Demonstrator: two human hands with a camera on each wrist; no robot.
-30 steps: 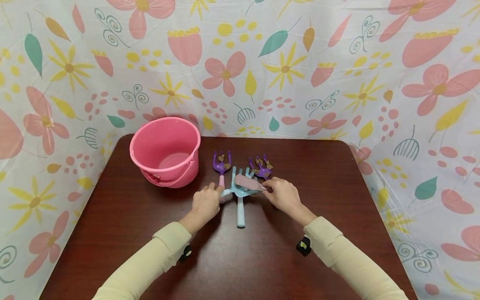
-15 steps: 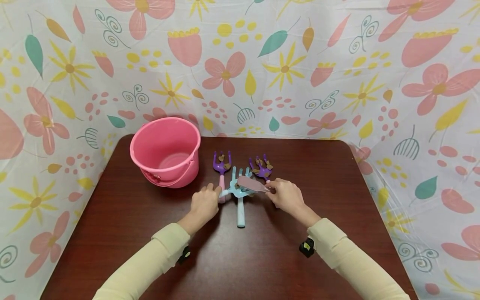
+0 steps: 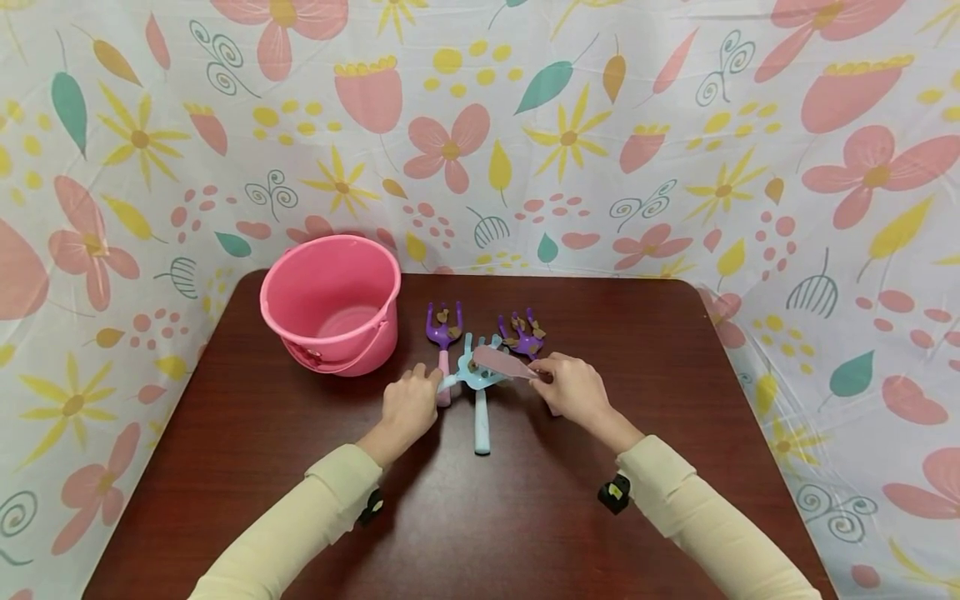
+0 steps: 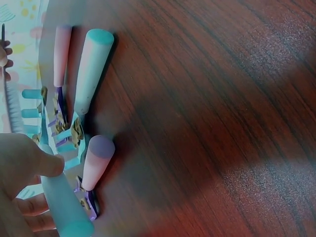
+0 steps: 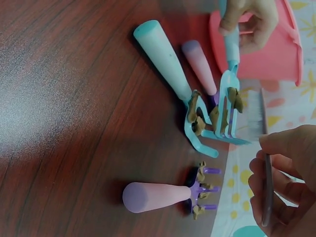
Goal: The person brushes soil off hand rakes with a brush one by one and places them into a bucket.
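My left hand (image 3: 408, 408) grips the handle (image 4: 66, 207) of a light blue hand fork, held above the table. Brown clumps (image 5: 235, 99) cling to the tines of this fork (image 5: 226, 86). In my right hand (image 3: 573, 390) is a pink brush (image 3: 501, 362) with white bristles (image 5: 256, 116), which face the held fork's tines and sit close to them in the right wrist view. Under the held fork, a second light blue garden tool (image 3: 482, 425) lies on the table, with brown clumps on its curved prongs.
Two purple forks with pink handles lie on either side, one left (image 3: 443, 335) and one right (image 3: 527, 343), both dotted with brown clumps. A pink bucket (image 3: 386, 337) stands at the table's back left. Patterned cloth (image 3: 480, 233) hangs behind the dark wooden table (image 3: 480, 533).
My right hand has shifted slightly right and toward me, and the brush has moved a little over the fork's tines. The left hand keeps its grip, nearly still.
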